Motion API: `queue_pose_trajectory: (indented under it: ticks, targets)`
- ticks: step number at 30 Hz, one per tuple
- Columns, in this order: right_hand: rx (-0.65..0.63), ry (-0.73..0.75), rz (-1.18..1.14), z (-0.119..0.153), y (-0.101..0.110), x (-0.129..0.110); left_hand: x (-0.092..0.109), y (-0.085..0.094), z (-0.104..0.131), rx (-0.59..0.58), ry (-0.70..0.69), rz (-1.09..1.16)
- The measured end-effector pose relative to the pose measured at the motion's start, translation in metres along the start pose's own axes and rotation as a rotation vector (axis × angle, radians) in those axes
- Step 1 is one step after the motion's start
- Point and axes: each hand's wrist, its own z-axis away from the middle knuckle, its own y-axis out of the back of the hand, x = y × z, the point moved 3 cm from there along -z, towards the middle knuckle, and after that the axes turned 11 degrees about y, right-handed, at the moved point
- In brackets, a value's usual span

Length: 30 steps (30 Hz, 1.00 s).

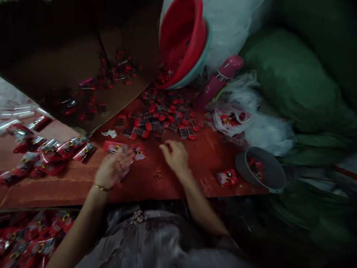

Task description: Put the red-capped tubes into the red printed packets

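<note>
My left hand (113, 169), with a gold bangle at the wrist, holds a clear packet with a red card (138, 152) over the red board (156, 175). My right hand (175, 155) hovers palm down with fingers apart, just short of a heap of small red-and-black pieces (158, 119). It holds nothing that I can see. Motion blur softens both hands.
Filled red packets (50, 150) lie at the left and several more (30, 234) below the board. A tilted red basin (181, 41), a pink bottle (217, 80), a grey bowl (262, 169), a cardboard sheet (92, 74), and green sacks (295, 82) surround the work area.
</note>
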Motion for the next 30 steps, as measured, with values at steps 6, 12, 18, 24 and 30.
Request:
queue_pose_trajectory:
  ticks: [6, 12, 18, 24, 30]
  targets:
    - [-0.098, -0.05, 0.555, -0.019, 0.037, 0.079, 0.067, 0.061, 0.008, 0.245, -0.286, 0.254]
    - [-0.097, 0.006, 0.67, 0.035, 0.019, 0.035, 0.019, 0.008, -0.005, 0.28, -0.731, -0.755]
    - [-0.117, 0.098, 0.536, 0.057, 0.005, -0.011, -0.02, -0.025, -0.029, 0.282, -0.863, -1.572]
    - [-0.068, 0.249, 0.311, 0.047, -0.011, -0.031, -0.029, -0.02, -0.026, 0.303, -0.896, -1.66]
    - [-0.054, 0.296, 0.204, 0.046, -0.023, -0.041, -0.038, -0.02, -0.023, 0.316, -0.904, -1.588]
